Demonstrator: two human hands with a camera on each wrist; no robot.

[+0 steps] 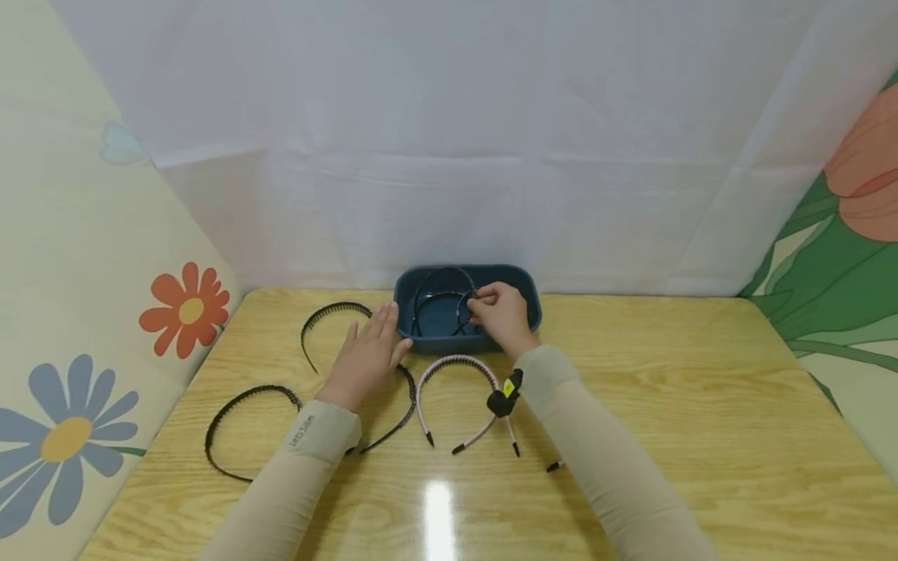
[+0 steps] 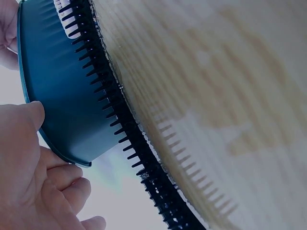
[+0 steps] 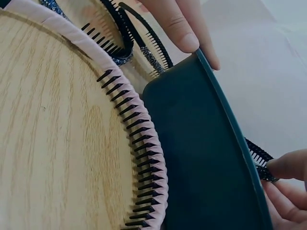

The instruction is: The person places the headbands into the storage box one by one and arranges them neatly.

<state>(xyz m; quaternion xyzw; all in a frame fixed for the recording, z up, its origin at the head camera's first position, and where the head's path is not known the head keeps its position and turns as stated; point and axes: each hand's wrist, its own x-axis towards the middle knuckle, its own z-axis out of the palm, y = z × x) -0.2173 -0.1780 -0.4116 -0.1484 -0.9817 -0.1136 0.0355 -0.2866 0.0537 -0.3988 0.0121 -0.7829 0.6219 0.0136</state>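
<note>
Probably light and bendy, so best to hold the glittery black headband (image 3: 266,174) by its band, as pinched in the right hand (image 1: 503,315) at the blue tub's (image 1: 452,345) mouth, with the left hand (image 1: 366,351) loose against its end

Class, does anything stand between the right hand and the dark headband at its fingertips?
Nothing visible does: the right hand pinches the dark headband directly, over the open blue bin.
</note>
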